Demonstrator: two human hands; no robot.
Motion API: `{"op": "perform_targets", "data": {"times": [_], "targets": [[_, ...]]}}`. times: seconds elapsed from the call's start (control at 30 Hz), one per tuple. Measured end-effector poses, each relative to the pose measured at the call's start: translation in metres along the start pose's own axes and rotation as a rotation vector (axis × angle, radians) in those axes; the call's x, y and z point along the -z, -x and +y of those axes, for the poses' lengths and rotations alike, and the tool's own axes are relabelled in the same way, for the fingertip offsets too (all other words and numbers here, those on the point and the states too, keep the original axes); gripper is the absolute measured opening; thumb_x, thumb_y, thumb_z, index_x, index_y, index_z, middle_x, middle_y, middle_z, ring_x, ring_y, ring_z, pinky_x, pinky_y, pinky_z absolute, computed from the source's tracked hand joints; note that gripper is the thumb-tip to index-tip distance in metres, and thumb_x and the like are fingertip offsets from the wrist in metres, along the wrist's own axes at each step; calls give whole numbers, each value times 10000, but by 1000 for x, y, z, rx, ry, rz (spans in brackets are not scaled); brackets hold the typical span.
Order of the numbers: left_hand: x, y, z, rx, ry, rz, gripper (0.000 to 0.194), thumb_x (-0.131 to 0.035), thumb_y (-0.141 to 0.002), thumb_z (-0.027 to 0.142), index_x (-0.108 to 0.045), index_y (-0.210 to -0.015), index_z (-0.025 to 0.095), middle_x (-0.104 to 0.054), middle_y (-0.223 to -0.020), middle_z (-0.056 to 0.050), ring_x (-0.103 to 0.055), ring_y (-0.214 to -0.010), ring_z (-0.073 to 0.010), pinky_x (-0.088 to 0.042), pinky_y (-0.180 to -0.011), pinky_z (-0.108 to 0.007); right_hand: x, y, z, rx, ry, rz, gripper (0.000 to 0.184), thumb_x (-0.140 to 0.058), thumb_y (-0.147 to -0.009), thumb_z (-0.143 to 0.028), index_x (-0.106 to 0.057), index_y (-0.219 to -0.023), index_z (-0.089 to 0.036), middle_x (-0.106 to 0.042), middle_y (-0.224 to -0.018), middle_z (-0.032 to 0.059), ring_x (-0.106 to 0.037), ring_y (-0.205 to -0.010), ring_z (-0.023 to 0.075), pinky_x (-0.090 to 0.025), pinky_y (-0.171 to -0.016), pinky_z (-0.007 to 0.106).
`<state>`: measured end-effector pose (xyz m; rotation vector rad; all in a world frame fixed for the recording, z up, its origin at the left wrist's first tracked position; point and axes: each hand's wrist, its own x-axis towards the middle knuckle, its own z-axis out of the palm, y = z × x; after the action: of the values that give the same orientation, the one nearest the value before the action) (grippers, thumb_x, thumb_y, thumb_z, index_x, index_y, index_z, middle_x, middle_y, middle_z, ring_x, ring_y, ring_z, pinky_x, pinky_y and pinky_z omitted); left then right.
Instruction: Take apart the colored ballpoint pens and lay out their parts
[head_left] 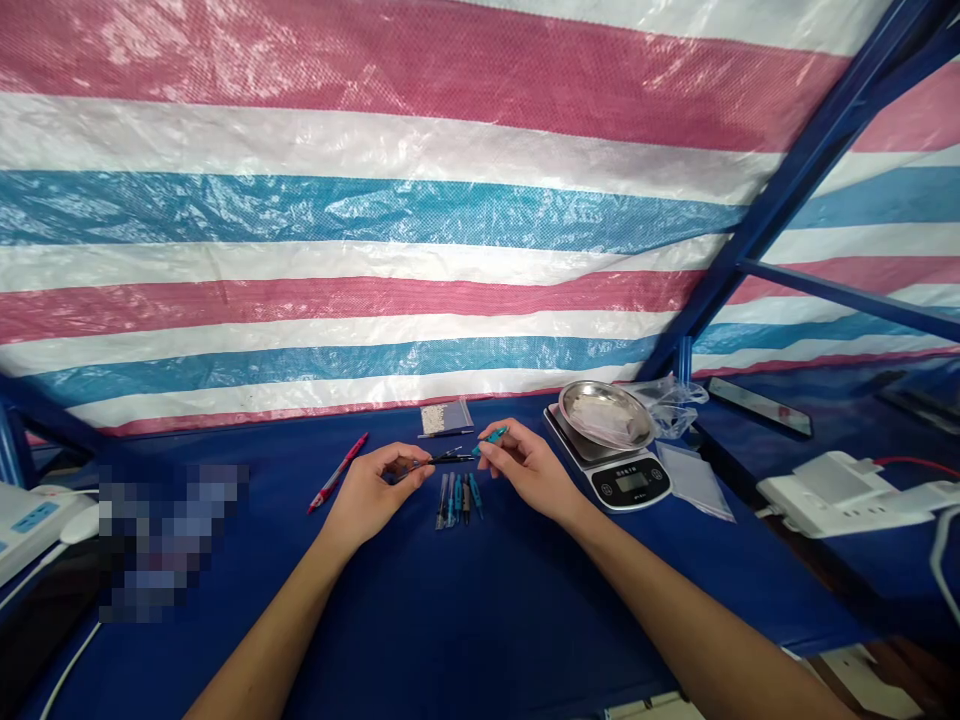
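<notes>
My left hand (381, 488) is closed in a pinch on thin black pen refills (450, 457), whose ends stick out to the right. Across from it, my right hand (531, 468) pinches a teal pen barrel (492, 437), close to the refill tips. Whether the refills touch the barrel is too small to tell. Just below the hands, several clear, teal and grey pen parts (459, 498) lie side by side in a row. A red pen (337, 474) rests left of my left hand. Behind the hands are a small clear bag of white pellets (442, 417) and another thin pen piece (445, 434).
A digital scale (631, 482) with a metal bowl (592, 400) stands to the right, beside clear plastic bags (697, 480). Farther right are a phone (761, 406) and white power adapters (832, 490). A white power strip (34, 520) sits left. Striped sheeting (360, 210) hangs behind the blue table (465, 620).
</notes>
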<state>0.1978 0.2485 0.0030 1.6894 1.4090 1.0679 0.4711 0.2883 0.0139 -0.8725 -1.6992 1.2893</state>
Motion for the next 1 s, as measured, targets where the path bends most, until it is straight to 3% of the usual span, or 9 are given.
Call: {"op": "perform_targets", "data": {"times": [0.2,0.5,0.7,0.83,0.9,1.0], "targets": [[-4,1,0,-9,38,-25,308,-796,-904,488,-793,-1078,234,-796,-1041,-53,-704,-867,-211,-547,-766,-314,0,-1,0,-35,-100,-26,310,-704,-1001,-469,-640,-1164,-213,-782,-969,61,-698,-796,165,-535,-746,308],[-8,2,0,14,179,-69,276,-831,-886,448,-796,-1051,229,-794,-1078,-61,-724,-940,-216,-569,-861,-330,-1,-1,1,-121,-210,-137,366,-758,-954,-486,-677,-1178,-208,-805,-1026,105,-742,-840,204,-399,-472,201],[-15,3,5,31,259,-127,263,-860,-858,422,-820,-1023,221,-787,-1117,-74,-751,-1013,-244,-600,-920,-354,-4,1,4,-148,-115,-217,334,-804,-918,-435,-789,-1148,-193,-785,-912,52,-613,-606,114,-428,-491,220],[-16,6,9,66,218,-121,262,-872,-838,421,-842,-1023,238,-797,-1127,-71,-766,-997,-249,-618,-917,-366,-9,2,6,-100,-108,-233,313,-822,-900,-422,-825,-1126,-205,-790,-952,52,-724,-788,179,-572,-705,286],[-17,7,11,35,186,-103,242,-863,-843,418,-850,-1014,248,-799,-1115,-65,-765,-1013,-256,-626,-920,-374,-12,4,5,-86,-111,-219,324,-827,-894,-441,-826,-1117,-206,-792,-958,50,-749,-825,195,-593,-783,313],[-18,9,15,-42,142,-57,201,-857,-848,404,-853,-974,247,-804,-1074,-61,-761,-1037,-263,-626,-946,-384,-15,5,2,-115,-22,-170,328,-783,-926,-508,-815,-967,-184,-791,-848,44,-715,-674,162,-564,-676,280]]}}
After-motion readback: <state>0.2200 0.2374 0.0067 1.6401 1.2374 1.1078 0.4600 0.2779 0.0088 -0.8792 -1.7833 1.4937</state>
